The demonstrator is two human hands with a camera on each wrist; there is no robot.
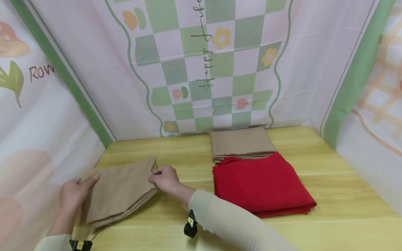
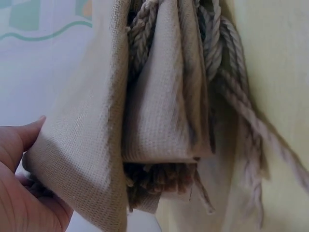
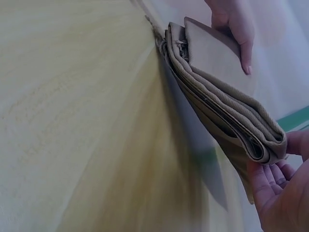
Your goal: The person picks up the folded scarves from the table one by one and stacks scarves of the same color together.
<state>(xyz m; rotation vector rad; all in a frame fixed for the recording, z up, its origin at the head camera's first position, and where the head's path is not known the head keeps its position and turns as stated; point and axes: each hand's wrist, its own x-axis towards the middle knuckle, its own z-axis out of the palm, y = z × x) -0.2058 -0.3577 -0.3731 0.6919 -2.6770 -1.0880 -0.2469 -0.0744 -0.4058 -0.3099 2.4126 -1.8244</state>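
Note:
A folded tan cloth (image 1: 122,188) is lifted off the table at the left, its layers stacked and its near edge sagging. My left hand (image 1: 73,193) grips its left end, thumb on top. At the opposite end my right hand (image 1: 166,178) pinches the folded edge between thumb and fingers, as the right wrist view shows at the cloth's rounded fold (image 3: 270,147). Twisted cords (image 2: 241,96) and a brown fringe (image 2: 161,179) hang from the cloth in the left wrist view. Some of the left fingers are hidden behind the fabric.
On the right of the wooden table (image 1: 339,188) lies a folded red cloth (image 1: 260,184). Behind it, against the back curtain (image 1: 201,69), sits another folded tan cloth (image 1: 242,141). Printed curtains hang along the left and right sides too.

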